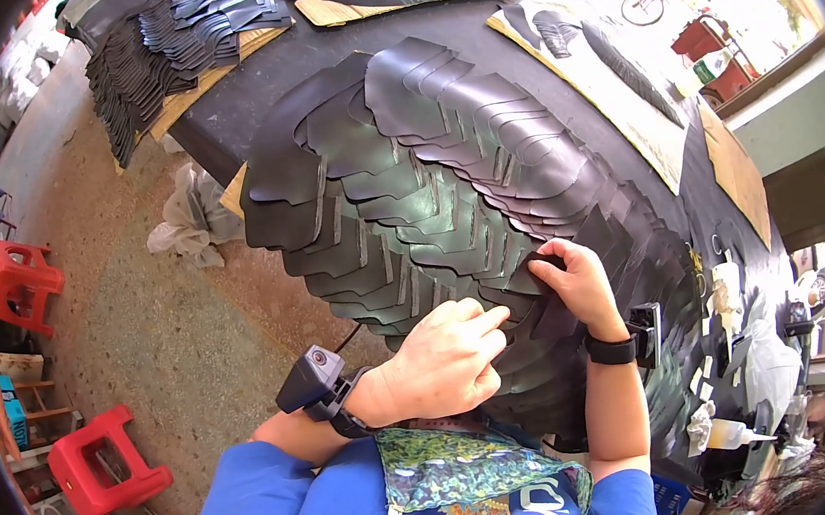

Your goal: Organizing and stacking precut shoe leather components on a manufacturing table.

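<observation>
Rows of overlapping black, leather-like cut pieces [426, 196] fan across the dark table in front of me. My right hand [581, 282] pinches the edge of a small black piece [539, 269] between thumb and fingers, just above the near rows. Beside it, on the left, my left hand [448, 354] is curled closed over the near pieces, its index finger pointing toward the right hand. What the left fingers hold, if anything, is hidden under the hand.
More stacked black pieces [136, 70] lie at the table's far left. Boards [606, 86] with dark pieces line the far side. A bottle with a nozzle [733, 435] lies at the right. Red stools [107, 462] stand on the floor to the left, near crumpled plastic [192, 220].
</observation>
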Demonstrator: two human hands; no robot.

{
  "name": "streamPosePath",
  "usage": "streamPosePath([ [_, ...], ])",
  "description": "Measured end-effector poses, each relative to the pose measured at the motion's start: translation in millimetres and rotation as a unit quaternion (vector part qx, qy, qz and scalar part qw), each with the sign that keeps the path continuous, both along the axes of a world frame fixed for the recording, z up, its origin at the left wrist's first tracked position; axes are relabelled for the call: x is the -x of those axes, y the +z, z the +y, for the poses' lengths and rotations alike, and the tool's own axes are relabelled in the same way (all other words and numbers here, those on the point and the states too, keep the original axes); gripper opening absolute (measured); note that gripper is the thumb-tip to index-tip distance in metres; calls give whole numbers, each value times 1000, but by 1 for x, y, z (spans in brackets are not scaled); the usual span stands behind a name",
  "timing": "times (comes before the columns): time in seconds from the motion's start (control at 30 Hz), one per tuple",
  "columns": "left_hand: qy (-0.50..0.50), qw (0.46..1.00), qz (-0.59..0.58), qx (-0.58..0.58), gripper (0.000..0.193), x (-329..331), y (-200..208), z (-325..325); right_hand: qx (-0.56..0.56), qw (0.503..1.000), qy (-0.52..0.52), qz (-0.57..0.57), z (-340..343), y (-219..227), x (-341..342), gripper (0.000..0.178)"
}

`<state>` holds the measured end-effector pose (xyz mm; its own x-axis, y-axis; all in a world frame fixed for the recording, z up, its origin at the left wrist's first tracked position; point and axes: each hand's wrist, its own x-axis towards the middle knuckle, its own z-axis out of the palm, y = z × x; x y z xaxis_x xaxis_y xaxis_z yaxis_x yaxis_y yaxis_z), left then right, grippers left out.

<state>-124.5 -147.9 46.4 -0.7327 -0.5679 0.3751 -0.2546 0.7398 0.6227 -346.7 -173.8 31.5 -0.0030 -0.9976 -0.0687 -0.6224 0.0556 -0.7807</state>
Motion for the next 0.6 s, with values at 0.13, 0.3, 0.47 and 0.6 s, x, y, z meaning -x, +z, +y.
streamPosePath([
  [0.13, 6, 999, -40, -1, 22, 1, 1, -1, -1, 1000, -1, 1, 0, 1, -3, 20],
  [0.3, 12, 998, -65, 24, 21, 9, -3, -6, 5, 1000, 9, 29, -1, 0, -3, 21],
  [0.47, 30, 993, -90, 63, 22, 18, -11, -10, 13, 999, 18, 44, -2, 2, -4, 21],
  [0.6, 24, 990, -118, 70, 23, 21, -11, -12, 5, 998, 16, 56, -3, 3, -5, 21],
])
